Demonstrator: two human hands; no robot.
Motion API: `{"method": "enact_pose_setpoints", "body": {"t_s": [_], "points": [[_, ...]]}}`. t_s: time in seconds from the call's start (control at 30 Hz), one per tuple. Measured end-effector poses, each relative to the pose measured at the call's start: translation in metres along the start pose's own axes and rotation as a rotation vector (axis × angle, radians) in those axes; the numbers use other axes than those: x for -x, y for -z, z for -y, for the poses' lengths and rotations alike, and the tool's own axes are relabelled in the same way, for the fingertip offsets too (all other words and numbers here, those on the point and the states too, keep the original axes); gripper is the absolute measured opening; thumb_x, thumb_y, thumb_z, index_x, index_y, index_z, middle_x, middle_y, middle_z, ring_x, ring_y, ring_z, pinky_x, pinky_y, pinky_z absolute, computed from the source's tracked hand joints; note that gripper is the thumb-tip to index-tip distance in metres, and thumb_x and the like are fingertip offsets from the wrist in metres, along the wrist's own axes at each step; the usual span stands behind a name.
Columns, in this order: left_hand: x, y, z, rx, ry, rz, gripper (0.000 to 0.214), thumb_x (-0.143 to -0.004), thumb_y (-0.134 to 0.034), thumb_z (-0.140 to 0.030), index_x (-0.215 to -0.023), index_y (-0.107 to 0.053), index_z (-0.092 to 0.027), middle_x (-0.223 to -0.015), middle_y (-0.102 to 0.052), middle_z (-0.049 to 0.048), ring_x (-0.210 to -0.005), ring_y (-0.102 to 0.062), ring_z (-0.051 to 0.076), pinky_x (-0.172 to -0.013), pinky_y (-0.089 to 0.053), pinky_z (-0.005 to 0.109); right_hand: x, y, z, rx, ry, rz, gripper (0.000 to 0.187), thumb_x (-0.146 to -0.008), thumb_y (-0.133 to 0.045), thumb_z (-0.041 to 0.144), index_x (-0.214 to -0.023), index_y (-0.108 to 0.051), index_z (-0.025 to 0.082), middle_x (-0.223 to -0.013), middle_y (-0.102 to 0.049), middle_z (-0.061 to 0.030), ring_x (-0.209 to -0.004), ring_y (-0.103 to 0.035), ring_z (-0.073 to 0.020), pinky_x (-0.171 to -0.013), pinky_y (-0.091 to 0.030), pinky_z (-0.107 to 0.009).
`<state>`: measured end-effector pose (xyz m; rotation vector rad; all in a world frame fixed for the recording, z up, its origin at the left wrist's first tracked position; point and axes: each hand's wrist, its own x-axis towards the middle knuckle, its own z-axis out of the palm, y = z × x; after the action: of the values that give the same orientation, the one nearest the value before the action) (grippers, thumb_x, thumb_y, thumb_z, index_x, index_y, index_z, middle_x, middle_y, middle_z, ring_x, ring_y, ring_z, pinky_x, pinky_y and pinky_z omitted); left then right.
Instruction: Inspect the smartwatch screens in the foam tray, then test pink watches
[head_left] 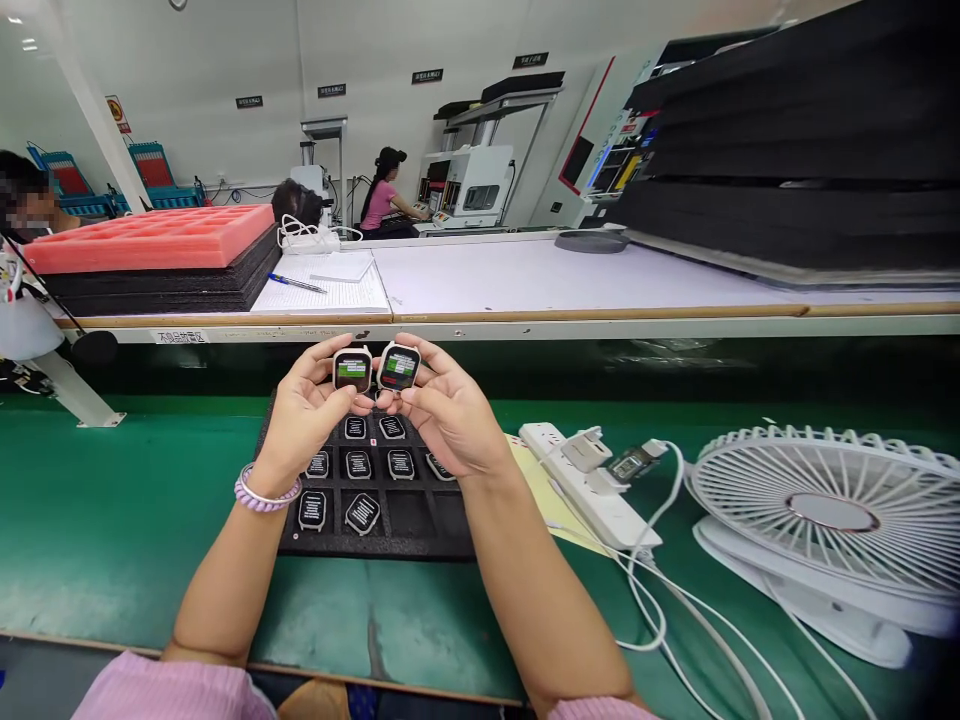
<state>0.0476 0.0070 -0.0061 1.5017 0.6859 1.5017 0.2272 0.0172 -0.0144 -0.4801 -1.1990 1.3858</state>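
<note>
Side by side above a black foam tray (409, 510), two square smartwatch bodies without straps face me with lit screens. My left hand (315, 400) pinches the left smartwatch (352, 370) between thumb and fingers. The right smartwatch (399, 367) is gripped the same way in my right hand (450, 405); its screen shows green, white and red bands. Several more smartwatches, such as one lying turned in its pocket (363, 514), sit in the tray with white text on dark screens. My hands and forearms hide parts of the tray.
To the right are a white power strip (592, 490) with plugs and cables, and a white fan (825, 510). A shelf (480, 280) beyond the tray holds pink foam (157, 240), papers with a pen (298, 283), and a black stack (795, 160). Other people sit farther back.
</note>
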Motion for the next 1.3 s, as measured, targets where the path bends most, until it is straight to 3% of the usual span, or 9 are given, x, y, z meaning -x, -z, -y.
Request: {"method": "enact_pose_setpoints", "body": {"t_s": [0.33, 0.67, 0.9, 1.07, 1.3], "points": [[0.000, -0.005, -0.004, 0.023, 0.077, -0.023, 0.049, -0.082, -0.080, -0.028, -0.128, -0.063, -0.018, -0.106, -0.076, 0.0052, -0.065, -0.076, 0.012, -0.064, -0.068, 0.022, -0.002, -0.002, -0.001, -0.036, -0.019, -0.024, 0.046, -0.076, -0.088, 0.035, -0.113, -0.062, 0.023, -0.087, -0.066, 0.0023, -0.060, -0.062, -0.0115, -0.059, -0.055, -0.026], [-0.001, -0.005, -0.003, 0.024, 0.088, -0.048, 0.049, -0.079, -0.079, -0.024, -0.125, -0.065, -0.019, -0.105, -0.075, 0.0039, -0.066, -0.076, 0.013, -0.063, -0.068, 0.023, 0.000, -0.002, 0.000, -0.007, -0.021, -0.018, 0.051, -0.071, -0.083, 0.024, -0.117, -0.062, 0.024, -0.092, -0.069, 0.0016, -0.065, -0.064, -0.0127, -0.064, -0.057, -0.028], [-0.004, -0.004, 0.002, 0.001, 0.072, -0.055, 0.043, -0.081, -0.085, -0.043, -0.112, -0.070, -0.018, -0.085, -0.075, 0.0013, -0.052, -0.066, 0.008, -0.048, -0.059, 0.017, -0.006, 0.003, -0.007, 0.031, -0.054, -0.020, 0.050, -0.078, -0.088, 0.054, -0.109, -0.063, 0.022, -0.085, -0.068, 0.0013, -0.055, -0.058, -0.0104, -0.051, -0.047, -0.024], [-0.005, -0.004, 0.005, 0.005, 0.073, -0.057, 0.048, -0.077, -0.085, -0.028, -0.121, -0.067, -0.019, -0.095, -0.074, 0.0018, -0.057, -0.068, 0.008, -0.056, -0.062, 0.018, -0.006, 0.003, -0.009, 0.033, -0.034, -0.026, 0.051, -0.072, -0.091, 0.036, -0.113, -0.063, 0.024, -0.088, -0.068, 0.0019, -0.062, -0.062, -0.0113, -0.057, -0.051, -0.024], [-0.004, -0.003, 0.008, -0.039, 0.057, -0.022, 0.056, -0.077, -0.074, -0.014, -0.131, -0.063, -0.022, -0.113, -0.072, 0.0055, -0.070, -0.072, 0.009, -0.071, -0.066, 0.022, -0.004, 0.002, -0.008, 0.066, -0.017, -0.016, 0.056, -0.071, -0.080, 0.020, -0.123, -0.061, 0.027, -0.095, -0.067, 0.0012, -0.074, -0.066, -0.0151, -0.066, -0.058, -0.029]]}}
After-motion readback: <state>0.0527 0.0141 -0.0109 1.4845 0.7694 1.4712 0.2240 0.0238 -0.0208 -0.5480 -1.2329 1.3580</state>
